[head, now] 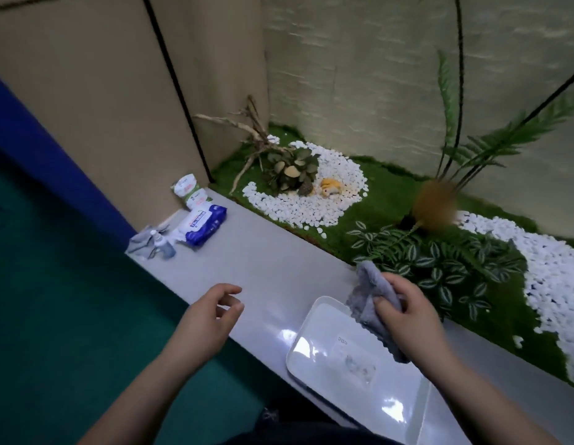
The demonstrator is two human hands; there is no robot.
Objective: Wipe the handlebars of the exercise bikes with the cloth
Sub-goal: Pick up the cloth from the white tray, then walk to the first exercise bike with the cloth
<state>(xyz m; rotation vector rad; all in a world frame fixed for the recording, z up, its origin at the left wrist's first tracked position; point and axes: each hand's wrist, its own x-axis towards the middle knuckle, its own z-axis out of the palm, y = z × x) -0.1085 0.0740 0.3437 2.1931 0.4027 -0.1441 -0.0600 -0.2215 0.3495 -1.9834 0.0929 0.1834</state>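
My right hand (407, 316) grips a grey cloth (370, 292), which bunches up above my fingers and hangs down below my palm, over the near right part of a grey ledge (272, 268). My left hand (208, 316) hovers over the ledge's front edge with loosely curled fingers and holds nothing. No exercise bike or handlebar is in view.
A white scale (343, 364) lies on the ledge under my right hand. At the ledge's far left lie two wipe packs (202, 224), a small bottle (165, 245) and a crumpled grey rag (141, 242). Behind the ledge is a decorative bed of white pebbles (311, 200), fake grass and plants.
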